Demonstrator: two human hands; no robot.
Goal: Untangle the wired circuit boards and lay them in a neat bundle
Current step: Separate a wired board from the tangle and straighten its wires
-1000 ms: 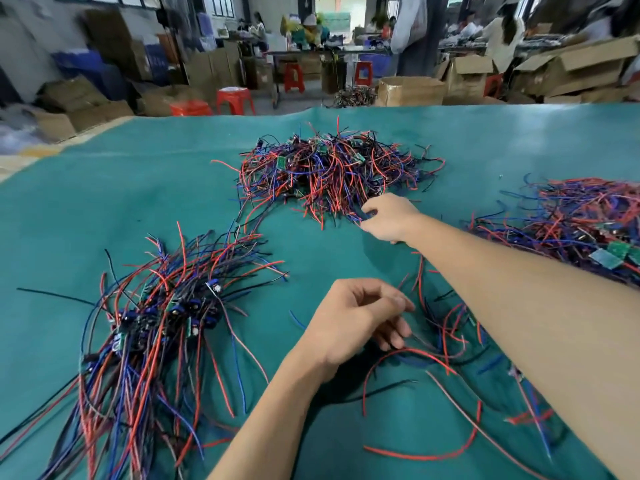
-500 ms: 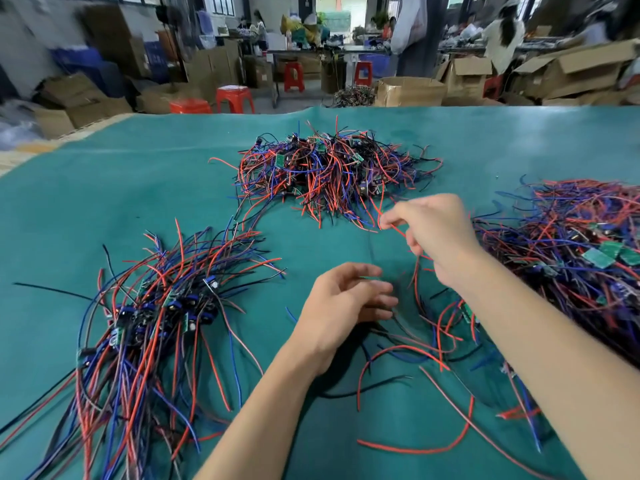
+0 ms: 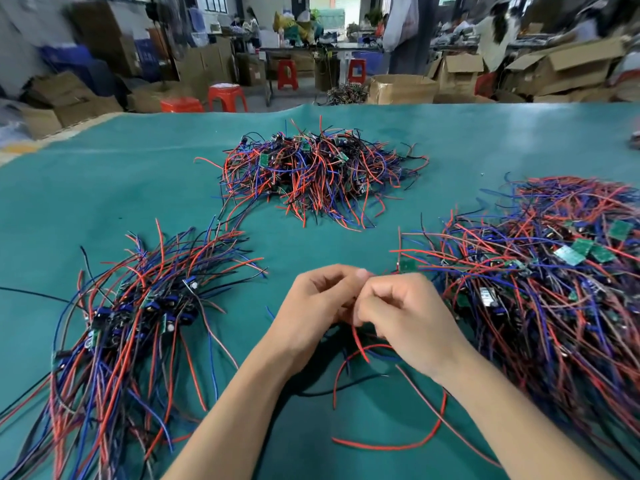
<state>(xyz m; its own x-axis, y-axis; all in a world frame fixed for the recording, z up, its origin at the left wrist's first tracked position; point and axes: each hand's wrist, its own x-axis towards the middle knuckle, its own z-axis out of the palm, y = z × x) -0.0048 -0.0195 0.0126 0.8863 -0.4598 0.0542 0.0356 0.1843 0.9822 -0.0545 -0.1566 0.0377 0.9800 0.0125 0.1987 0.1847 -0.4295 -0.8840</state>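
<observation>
**Hands work wired boards on green table**

Both hands meet at the table's (image 3: 104,188) centre, fingers curled and pinching wires. The left hand (image 3: 311,306) and right hand (image 3: 405,313) grip red and blue leads (image 3: 360,344) that trail toward the camera. A combed bundle (image 3: 138,317) lies at left, a tangled heap (image 3: 311,171) beyond, a larger pile (image 3: 554,271) at right. Behind the table, open cardboard boxes (image 3: 401,88) stand on the floor; their contents cannot be made out.

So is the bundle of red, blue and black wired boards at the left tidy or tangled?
Tidy: the left bundle has boards clustered together and wires fanning out roughly parallel.
</observation>
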